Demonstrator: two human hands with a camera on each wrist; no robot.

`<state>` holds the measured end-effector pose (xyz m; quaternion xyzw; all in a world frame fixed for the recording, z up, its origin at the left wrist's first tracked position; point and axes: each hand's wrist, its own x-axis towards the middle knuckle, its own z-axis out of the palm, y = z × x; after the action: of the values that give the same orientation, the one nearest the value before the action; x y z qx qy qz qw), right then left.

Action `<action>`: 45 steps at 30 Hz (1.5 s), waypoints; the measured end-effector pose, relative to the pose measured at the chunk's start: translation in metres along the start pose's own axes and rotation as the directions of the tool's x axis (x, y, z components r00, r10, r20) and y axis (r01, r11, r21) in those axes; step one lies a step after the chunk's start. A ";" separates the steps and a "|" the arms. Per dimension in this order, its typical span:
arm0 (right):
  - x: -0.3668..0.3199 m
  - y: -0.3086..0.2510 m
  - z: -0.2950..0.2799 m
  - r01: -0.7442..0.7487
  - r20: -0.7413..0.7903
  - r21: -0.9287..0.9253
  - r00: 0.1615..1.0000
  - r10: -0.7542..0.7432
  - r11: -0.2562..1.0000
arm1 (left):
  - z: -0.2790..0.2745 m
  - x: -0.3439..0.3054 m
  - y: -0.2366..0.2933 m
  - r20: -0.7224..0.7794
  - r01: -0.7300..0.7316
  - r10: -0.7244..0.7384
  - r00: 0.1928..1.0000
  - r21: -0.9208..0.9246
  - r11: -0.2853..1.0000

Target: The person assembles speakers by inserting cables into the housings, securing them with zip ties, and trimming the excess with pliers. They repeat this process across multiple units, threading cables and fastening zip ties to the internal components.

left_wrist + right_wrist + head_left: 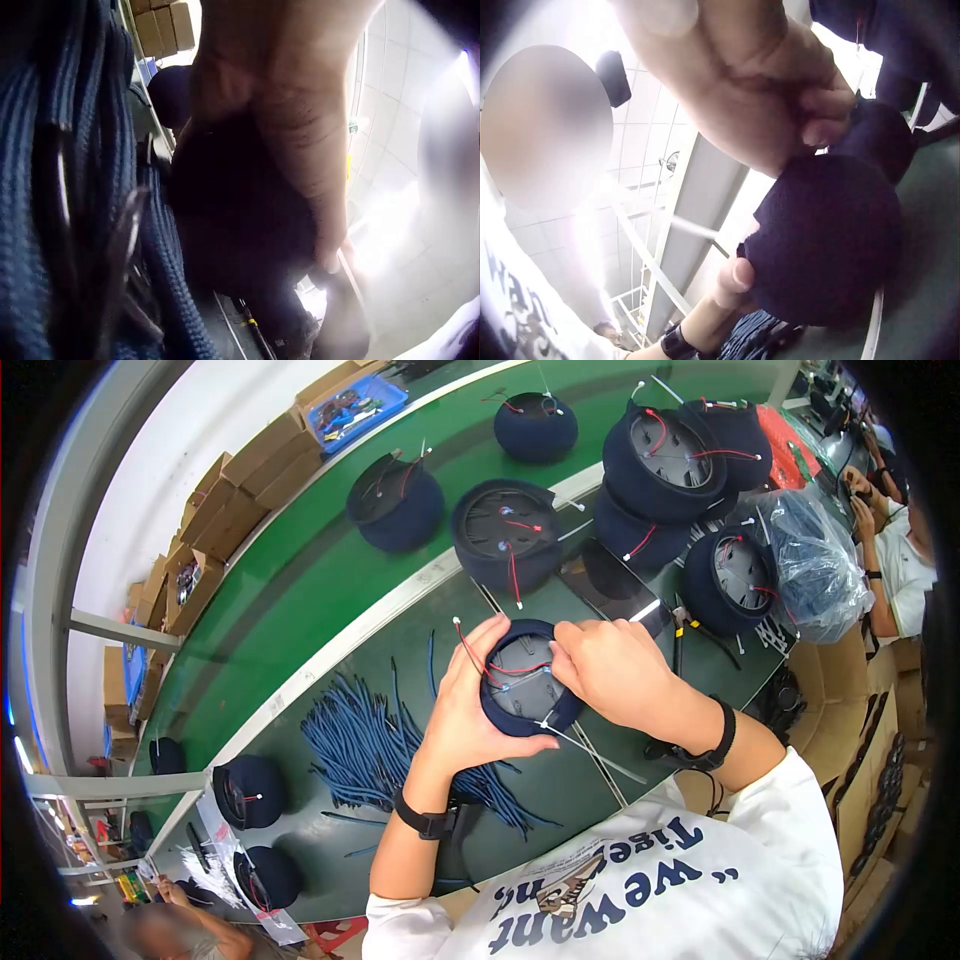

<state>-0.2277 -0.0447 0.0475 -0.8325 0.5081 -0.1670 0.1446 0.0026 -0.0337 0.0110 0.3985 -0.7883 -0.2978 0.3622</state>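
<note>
My left hand (462,712) holds a round navy fabric-covered shell (522,700), cupping its left side with the thumb along the near rim. The shell's grey plastic inside faces up, with red wires and small white connectors. At the far right rim, my right hand (622,672) pinches the fabric edge with curled fingers. A white cable tie (600,756) sticks out from the near rim toward lower right. In the right wrist view, the shell's smooth outside (832,232) shows below the curled fingers (826,112). The left wrist view has the shell (240,214) dark under the palm.
Blue cords (365,745) lie heaped left of my hands. Similar shells (505,535) stand along the far side, some stacked. Pliers (680,635) and a dark flat phone-like slab (610,582) lie at right, near a clear plastic bag (815,565). Cardboard boxes (262,470) line the back.
</note>
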 end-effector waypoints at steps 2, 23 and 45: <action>0.001 -0.001 -0.008 0.048 0.057 -0.002 0.997 -0.048 0.999 | 0.003 0.003 0.001 0.000 -0.007 0.007 1.000 0.006 1.000; 0.005 0.029 0.023 0.007 -0.066 0.523 0.997 0.032 0.852 | 0.010 -0.006 -0.008 -0.004 -0.053 0.053 0.999 -0.027 0.998; -0.062 0.031 -0.020 0.115 -0.046 0.751 0.991 -0.122 0.650 | -0.009 -0.033 0.028 -0.179 -0.169 0.247 0.952 0.365 0.915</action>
<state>-0.2875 -0.0044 0.0450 -0.7304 0.3376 -0.3675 0.4664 0.0121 0.0066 0.0257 0.3999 -0.8210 -0.0680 0.4018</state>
